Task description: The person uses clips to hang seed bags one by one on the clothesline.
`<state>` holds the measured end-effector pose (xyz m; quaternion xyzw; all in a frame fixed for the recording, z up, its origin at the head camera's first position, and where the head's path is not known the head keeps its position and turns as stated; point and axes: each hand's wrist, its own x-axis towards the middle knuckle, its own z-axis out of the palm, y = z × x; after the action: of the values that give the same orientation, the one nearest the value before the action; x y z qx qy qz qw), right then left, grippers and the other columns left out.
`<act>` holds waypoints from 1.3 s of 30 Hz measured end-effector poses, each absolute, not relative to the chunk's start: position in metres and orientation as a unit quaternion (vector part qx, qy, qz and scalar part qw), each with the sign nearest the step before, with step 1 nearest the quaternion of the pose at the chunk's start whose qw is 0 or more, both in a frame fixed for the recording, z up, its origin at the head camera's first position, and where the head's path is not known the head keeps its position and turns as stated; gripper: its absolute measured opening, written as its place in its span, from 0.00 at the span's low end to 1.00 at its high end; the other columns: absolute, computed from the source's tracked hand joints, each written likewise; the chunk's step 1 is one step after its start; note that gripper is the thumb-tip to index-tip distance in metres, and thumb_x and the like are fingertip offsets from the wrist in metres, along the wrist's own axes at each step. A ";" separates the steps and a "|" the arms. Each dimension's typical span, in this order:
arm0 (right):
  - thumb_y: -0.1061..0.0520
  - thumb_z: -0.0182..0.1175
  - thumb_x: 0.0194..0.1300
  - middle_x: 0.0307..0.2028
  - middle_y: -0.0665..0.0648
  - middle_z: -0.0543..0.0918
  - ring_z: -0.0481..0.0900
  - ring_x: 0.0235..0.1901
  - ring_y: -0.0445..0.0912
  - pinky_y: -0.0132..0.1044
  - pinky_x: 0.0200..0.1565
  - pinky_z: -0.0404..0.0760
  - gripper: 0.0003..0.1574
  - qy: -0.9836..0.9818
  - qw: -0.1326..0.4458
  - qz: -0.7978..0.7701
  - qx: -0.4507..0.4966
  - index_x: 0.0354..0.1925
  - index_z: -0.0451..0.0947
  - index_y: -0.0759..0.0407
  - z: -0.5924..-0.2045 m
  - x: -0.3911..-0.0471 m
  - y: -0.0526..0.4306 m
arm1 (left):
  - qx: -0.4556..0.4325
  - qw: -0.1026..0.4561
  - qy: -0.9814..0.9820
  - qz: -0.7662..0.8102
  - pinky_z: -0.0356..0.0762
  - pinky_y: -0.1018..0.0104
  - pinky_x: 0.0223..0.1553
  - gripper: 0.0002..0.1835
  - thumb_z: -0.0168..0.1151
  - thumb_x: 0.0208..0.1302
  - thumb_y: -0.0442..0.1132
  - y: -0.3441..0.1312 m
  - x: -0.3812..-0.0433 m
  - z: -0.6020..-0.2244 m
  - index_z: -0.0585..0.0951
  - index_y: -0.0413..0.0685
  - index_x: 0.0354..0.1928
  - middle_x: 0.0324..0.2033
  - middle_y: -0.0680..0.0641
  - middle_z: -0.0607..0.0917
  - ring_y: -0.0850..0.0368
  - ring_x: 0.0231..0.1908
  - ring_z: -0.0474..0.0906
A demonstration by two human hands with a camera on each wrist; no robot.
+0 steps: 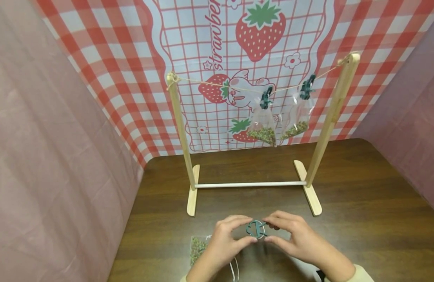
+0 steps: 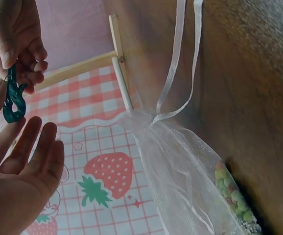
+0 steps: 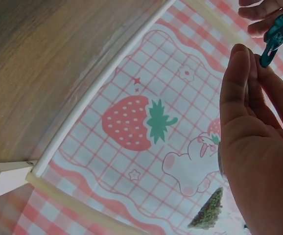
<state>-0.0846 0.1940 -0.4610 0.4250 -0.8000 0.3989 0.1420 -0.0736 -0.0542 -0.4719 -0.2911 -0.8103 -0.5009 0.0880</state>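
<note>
Between my two hands, low over the table, is a green plastic clothespin. My left hand has its thumb and index finger around the rounded end. On the other side, my right hand pinches the two handle ends. The left wrist view shows the clothespin from its edge, the left hand's other fingers spread loosely. A sheer drawstring bag with green bits inside lies on the table by my left forearm, which partly covers it in the head view. Its white ribbons trail over the wood.
A wooden stand with a white crossbar rises beyond my hands. From its sagging string, two clear bags of green bits hang by green clothespins. A strawberry-print cloth covers the wall behind.
</note>
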 end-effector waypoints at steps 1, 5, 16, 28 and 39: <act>0.57 0.76 0.59 0.44 0.46 0.82 0.80 0.38 0.39 0.26 0.42 0.79 0.24 -0.800 0.142 0.400 0.425 0.54 0.83 0.60 -0.461 -0.085 0.194 | -0.293 0.090 -0.809 -0.501 0.78 0.62 0.56 0.22 0.80 0.54 0.39 -0.055 -0.074 -0.472 0.87 0.43 0.51 0.50 0.51 0.86 0.57 0.52 0.81; 0.62 0.78 0.55 0.43 0.46 0.82 0.80 0.37 0.39 0.27 0.41 0.80 0.26 -0.797 0.148 0.404 0.425 0.53 0.83 0.60 -0.461 -0.084 0.193 | -0.304 0.102 -0.802 -0.504 0.78 0.62 0.55 0.22 0.81 0.52 0.37 -0.056 -0.076 -0.472 0.87 0.40 0.50 0.50 0.49 0.87 0.55 0.53 0.81; 0.64 0.78 0.53 0.43 0.48 0.83 0.80 0.37 0.38 0.29 0.39 0.82 0.27 -0.796 0.148 0.411 0.419 0.52 0.84 0.62 -0.461 -0.084 0.192 | -0.318 0.154 -0.791 -0.499 0.79 0.63 0.52 0.16 0.80 0.50 0.31 -0.058 -0.078 -0.476 0.89 0.40 0.43 0.47 0.51 0.87 0.55 0.48 0.83; 0.63 0.79 0.51 0.43 0.44 0.82 0.79 0.36 0.37 0.28 0.39 0.81 0.26 -0.799 0.149 0.404 0.419 0.50 0.84 0.60 -0.462 -0.085 0.193 | -0.314 0.138 -0.796 -0.498 0.79 0.57 0.55 0.14 0.79 0.52 0.31 -0.060 -0.078 -0.475 0.90 0.42 0.42 0.47 0.52 0.87 0.55 0.49 0.83; 0.62 0.77 0.54 0.42 0.44 0.82 0.79 0.35 0.37 0.27 0.38 0.80 0.23 -0.785 0.162 0.411 0.434 0.49 0.84 0.59 -0.461 -0.084 0.193 | -0.307 0.109 -0.808 -0.491 0.79 0.62 0.54 0.14 0.78 0.54 0.32 -0.061 -0.076 -0.472 0.89 0.42 0.44 0.49 0.52 0.87 0.56 0.51 0.82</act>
<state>-0.0839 0.1926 -0.4615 0.4339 -0.7851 0.4112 0.1622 -0.0757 -0.0606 -0.4721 -0.3067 -0.8083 -0.4906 0.1087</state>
